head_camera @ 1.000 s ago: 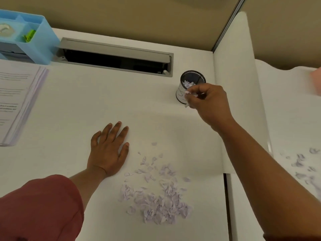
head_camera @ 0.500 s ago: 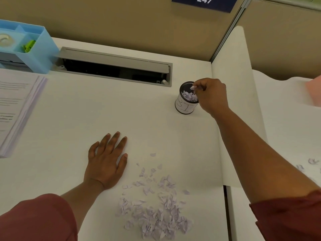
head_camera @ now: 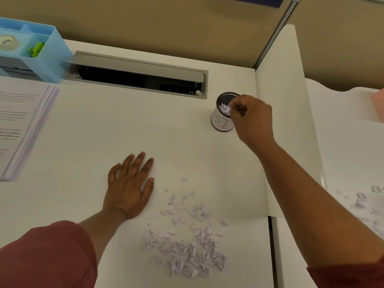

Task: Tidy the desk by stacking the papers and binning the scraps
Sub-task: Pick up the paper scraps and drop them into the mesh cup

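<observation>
A loose heap of torn pale-lilac paper scraps (head_camera: pixel 187 244) lies on the white desk (head_camera: pixel 124 129) near its front edge. A small black mesh cup (head_camera: pixel 221 119) with a white label stands at the back right and has scraps inside. My right hand (head_camera: pixel 252 119) is at the cup's mouth, its curled fingertips pinching a few scraps just over the rim. Left of the heap, my left hand (head_camera: pixel 129 188) lies flat on the desk, fingers spread. A stack of printed papers (head_camera: pixel 22 125) sits at the left edge.
A blue desk organiser (head_camera: pixel 31 53) stands at the back left, next to a grey cable slot (head_camera: pixel 139 75) with its lid up. A white divider panel (head_camera: pixel 284 113) borders the desk on the right. More scraps (head_camera: pixel 361 202) lie on the neighbouring desk.
My right hand has carried the pinched scraps from in front of the cup to its mouth and lowered slightly. The left hand has stayed flat on the desk.
</observation>
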Tool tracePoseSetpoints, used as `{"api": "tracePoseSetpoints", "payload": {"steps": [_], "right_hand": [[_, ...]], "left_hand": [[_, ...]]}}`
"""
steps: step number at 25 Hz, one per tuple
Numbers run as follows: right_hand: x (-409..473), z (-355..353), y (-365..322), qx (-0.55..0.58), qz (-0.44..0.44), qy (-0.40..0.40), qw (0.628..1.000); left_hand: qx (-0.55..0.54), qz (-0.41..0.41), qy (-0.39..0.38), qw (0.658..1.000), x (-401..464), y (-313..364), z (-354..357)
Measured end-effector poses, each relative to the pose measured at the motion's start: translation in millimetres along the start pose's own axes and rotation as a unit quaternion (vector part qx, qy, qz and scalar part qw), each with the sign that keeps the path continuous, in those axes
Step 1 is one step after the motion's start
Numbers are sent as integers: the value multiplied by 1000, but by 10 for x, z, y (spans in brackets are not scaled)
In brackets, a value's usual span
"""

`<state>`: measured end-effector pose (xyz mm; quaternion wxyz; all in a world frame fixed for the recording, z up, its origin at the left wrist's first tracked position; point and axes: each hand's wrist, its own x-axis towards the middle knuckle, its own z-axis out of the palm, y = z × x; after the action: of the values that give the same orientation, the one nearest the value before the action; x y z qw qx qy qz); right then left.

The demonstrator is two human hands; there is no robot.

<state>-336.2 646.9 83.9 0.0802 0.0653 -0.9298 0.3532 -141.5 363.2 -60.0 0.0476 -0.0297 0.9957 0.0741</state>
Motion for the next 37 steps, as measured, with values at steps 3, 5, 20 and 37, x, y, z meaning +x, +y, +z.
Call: {"api": "tracePoseSetpoints", "payload": {"steps": [3, 5, 20, 37], "right_hand": [[-548, 198, -41, -7, -20, -125, 992], [-956, 377, 4, -41, -18, -244, 969], [-1994, 1031, 50, -162, -321, -302, 883], [-1787, 473, 186, -137, -76, -378, 912]], "left_hand": [[-4, 1, -2, 1000, -1, -2, 0], [-6, 1, 0, 1000, -4, 3, -2], [-8, 5, 11, 1000, -12, 8, 1], [-10, 1, 3, 1000, -12, 10, -8]]}}
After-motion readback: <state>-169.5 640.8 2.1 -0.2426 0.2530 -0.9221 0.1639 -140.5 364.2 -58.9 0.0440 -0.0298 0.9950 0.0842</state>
